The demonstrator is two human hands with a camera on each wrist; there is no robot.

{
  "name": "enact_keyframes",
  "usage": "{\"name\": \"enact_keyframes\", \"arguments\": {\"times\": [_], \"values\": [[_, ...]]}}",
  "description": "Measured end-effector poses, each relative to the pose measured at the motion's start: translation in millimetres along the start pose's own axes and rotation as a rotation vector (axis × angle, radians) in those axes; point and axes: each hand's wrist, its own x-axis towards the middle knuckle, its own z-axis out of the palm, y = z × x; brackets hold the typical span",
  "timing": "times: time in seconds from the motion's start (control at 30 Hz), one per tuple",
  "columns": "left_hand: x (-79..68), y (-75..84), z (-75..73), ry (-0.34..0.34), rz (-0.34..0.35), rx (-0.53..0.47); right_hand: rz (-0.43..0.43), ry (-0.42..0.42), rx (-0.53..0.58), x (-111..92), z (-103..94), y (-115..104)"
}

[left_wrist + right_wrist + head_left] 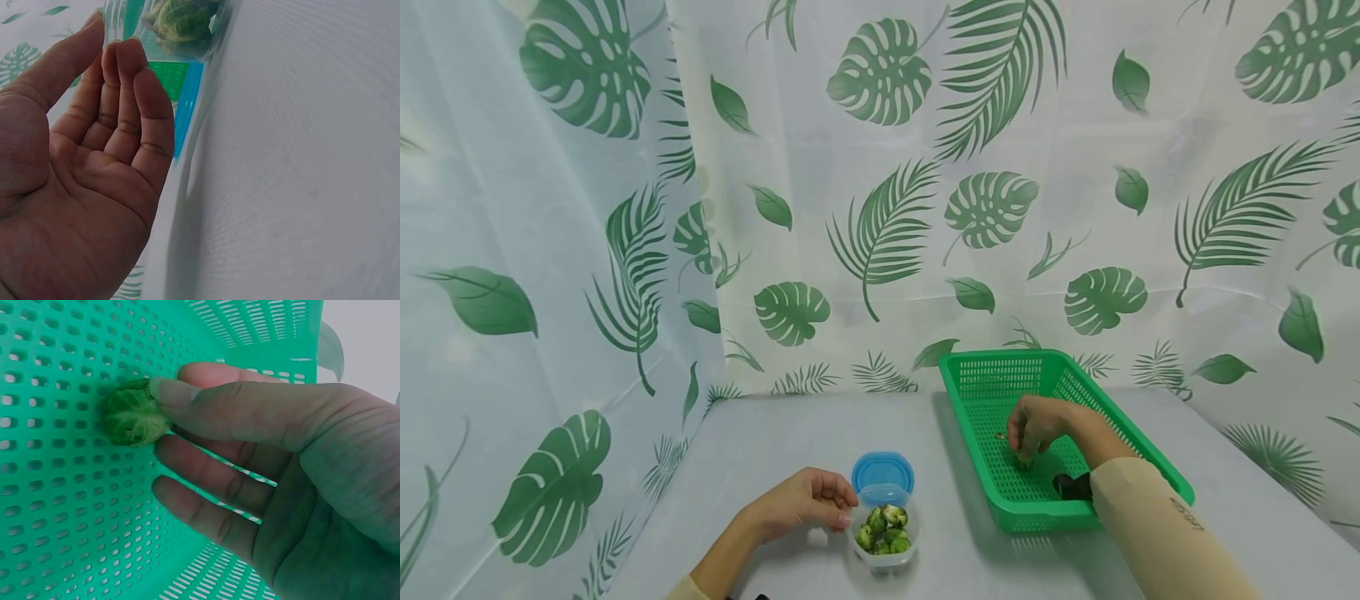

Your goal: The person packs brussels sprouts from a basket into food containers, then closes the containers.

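Observation:
My right hand [1039, 422] reaches down into the green plastic basket [973, 467]. Between its thumb and fingers it pinches a Brussels sprout [132, 415] close over the perforated floor; the other fingers are spread behind. To the left, a small clear container [883, 562] holds several Brussels sprouts [880, 527]. My left hand [808, 502] is beside that container, its fingers loosely bent and its fingertips [130, 50] right at the container's wall. Nothing lies in the left palm.
A blue lid [880, 468] lies flat just behind the clear container. One small brownish scrap [1000, 436] is on the basket floor. White curtains [880, 350] with green leaf prints stand behind and beside the white table [805, 433].

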Motion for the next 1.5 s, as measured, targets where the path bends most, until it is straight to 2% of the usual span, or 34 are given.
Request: {"name": "enact_keyframes", "arguments": {"times": [0.17, 0.33, 0.67, 1.17, 1.5], "values": [[0.4, 0.4, 0.0, 0.002, -0.002, 0.003, 0.047, -0.004, 0.028, -2.4, 2.1, -3.0], [1.1, -1.2, -0.9, -0.004, -0.002, 0.001, 0.057, -0.006, 0.027, -2.0, 3.2, -2.8], [0.9, -2.6, -1.2, -0.001, -0.004, -0.007, 0.034, 0.002, -0.022, 0.9, 3.7, -0.1], [0.6, -1.5, -1.1, 0.002, -0.009, -0.008, 0.002, -0.005, -0.001, 1.0, 3.1, 0.0], [0.7, -1.5, -1.7, -0.006, -0.003, -0.004, -0.079, 0.005, 0.006, 0.2, 2.1, 1.3]]}}
